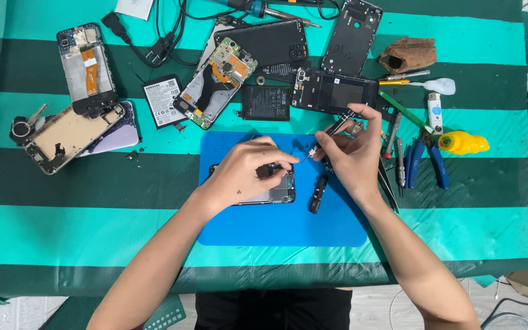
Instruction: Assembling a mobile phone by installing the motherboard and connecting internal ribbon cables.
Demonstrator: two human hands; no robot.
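The left hand (242, 174) rests at the centre of the frame, fingers pinching a small black part against the opened phone (276, 190) lying on the blue mat (288, 223). Just right of it, the right hand (352, 153) grips a slim screwdriver (327, 135), tip angled down-left toward the phone.

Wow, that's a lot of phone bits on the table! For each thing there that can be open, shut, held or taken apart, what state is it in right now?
Phone on the blue mat: back off, insides showing.
Left hand: resting on that phone, pinching a small dark part.
Right hand: gripping a screwdriver, tip down.
Blue-handled pliers: lying unused.
Loose batteries: out of their phones.
Black back cover: detached, lying flat.
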